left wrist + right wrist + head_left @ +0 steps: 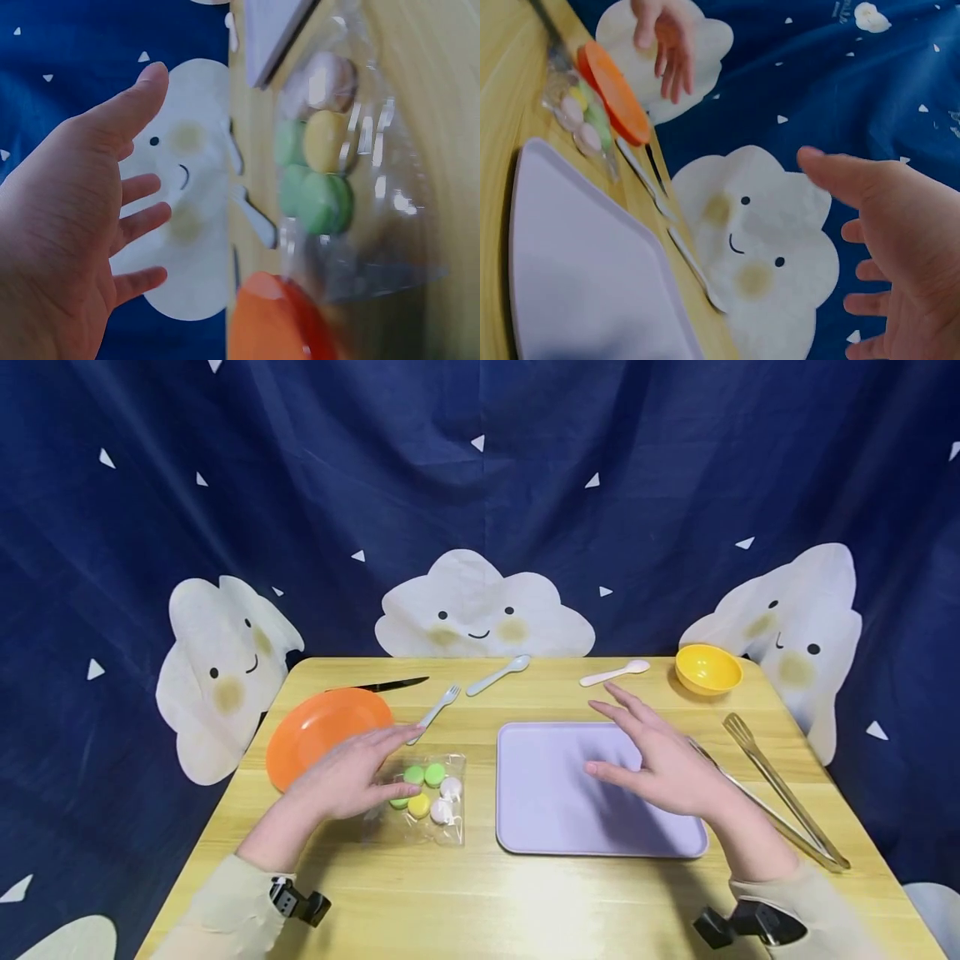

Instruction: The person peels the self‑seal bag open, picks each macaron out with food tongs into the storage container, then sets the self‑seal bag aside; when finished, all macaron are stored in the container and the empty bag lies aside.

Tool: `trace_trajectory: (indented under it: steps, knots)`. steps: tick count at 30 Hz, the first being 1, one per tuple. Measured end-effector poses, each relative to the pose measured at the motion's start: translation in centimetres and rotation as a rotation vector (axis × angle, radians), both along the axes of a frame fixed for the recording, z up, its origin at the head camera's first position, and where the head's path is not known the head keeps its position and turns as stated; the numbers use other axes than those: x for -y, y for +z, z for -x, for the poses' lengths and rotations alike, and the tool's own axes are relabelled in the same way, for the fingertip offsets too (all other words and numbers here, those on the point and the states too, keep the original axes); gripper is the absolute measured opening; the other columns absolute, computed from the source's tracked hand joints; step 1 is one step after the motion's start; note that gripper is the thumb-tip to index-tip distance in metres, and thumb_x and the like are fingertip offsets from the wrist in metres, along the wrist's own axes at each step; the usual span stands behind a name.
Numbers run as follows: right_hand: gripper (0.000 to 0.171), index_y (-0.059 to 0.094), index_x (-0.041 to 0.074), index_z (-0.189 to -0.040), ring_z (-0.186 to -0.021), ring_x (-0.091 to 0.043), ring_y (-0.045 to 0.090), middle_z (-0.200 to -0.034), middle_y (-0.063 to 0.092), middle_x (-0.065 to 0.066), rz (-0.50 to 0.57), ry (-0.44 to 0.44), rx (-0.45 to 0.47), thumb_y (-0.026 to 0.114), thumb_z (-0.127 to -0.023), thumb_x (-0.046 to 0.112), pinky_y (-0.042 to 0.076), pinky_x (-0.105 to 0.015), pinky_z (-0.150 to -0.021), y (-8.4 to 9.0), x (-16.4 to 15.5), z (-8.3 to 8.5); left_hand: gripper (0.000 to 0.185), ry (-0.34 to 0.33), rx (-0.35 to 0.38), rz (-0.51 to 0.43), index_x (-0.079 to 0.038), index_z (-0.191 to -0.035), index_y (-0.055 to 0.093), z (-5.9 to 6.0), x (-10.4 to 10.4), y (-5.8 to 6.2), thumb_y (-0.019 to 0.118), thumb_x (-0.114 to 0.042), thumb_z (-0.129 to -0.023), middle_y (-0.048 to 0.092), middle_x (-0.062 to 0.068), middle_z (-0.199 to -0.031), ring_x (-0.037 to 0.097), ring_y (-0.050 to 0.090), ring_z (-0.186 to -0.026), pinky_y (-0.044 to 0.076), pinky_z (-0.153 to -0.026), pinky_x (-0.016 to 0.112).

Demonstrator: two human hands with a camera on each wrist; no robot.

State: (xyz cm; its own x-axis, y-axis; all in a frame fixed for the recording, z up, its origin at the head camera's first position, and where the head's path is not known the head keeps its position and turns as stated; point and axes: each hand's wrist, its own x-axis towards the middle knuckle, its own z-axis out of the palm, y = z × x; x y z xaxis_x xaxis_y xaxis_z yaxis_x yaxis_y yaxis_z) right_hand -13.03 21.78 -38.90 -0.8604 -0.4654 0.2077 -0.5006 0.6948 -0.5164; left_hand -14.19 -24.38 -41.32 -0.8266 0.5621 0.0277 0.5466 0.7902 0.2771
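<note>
Both hands open over the counter, nothing held.

The clear bag of macarons [424,796] lies just left of the lilac tray [540,827], under the left hand [347,777]; right hand [660,760] hovers spread above the tray. The bag looks light, crinkly and slippery (contents likely fragile): best pinched at an empty edge.

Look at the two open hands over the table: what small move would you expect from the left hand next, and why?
Probably the left hand lowers and takes hold of the clear bag of macarons. It hovers open right over the bag, holding nothing, while the right hand is spread above the lilac tray.
</note>
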Motion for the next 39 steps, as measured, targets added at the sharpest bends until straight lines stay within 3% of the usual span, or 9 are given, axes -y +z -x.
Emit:
trace_trajectory:
  steps: [9,19,29,39]
  knots:
    - [0.068,0.056,0.012,-0.151,-0.144,-0.029,0.048,-0.158,0.049,-0.008,0.226,0.103,0.058,0.084,-0.094,0.035,0.041,-0.056,-0.116,-2.4,3.0,0.6,0.074,-0.033,0.002,-0.058,-0.023,-0.154,0.057,0.0,0.6,-2.9,0.083,-0.052,-0.091,0.055,0.001,-0.156,0.026,0.052,-0.142,0.046,-0.114,0.053]
    - [0.058,0.061,0.007,-0.144,-0.133,-0.028,0.059,-0.146,0.061,-0.003,0.391,0.206,0.19,0.086,-0.093,0.018,0.045,-0.05,-0.115,-5.4,6.8,0.8,0.065,-0.067,0.037,-0.116,-0.011,-0.147,0.064,-0.1,1.2,-5.7,0.082,-0.042,-0.093,0.058,0.004,-0.153,0.028,0.053,-0.142,0.042,-0.118,0.052]
    - [0.053,0.064,0.0,-0.139,-0.126,-0.035,0.063,-0.139,0.065,-0.011,0.434,0.296,0.22,0.085,-0.091,0.011,0.051,-0.049,-0.11,-7.3,10.8,0.5,0.052,-0.062,0.065,-0.145,-0.009,-0.141,0.069,-0.1,1.4,-7.1,0.082,-0.031,-0.095,0.062,0.007,-0.148,0.028,0.056,-0.139,0.043,-0.117,0.05]
    - [0.049,0.066,-0.003,-0.133,-0.121,-0.026,0.065,-0.132,0.068,-0.017,0.357,0.356,0.249,0.086,-0.09,0.012,0.053,-0.042,-0.108,-9.0,14.6,0.2,0.048,-0.049,0.07,-0.145,-0.011,-0.137,0.072,0.0,1.3,-7.9,0.082,-0.031,-0.095,0.064,0.006,-0.144,0.027,0.058,-0.137,0.045,-0.115,0.05]
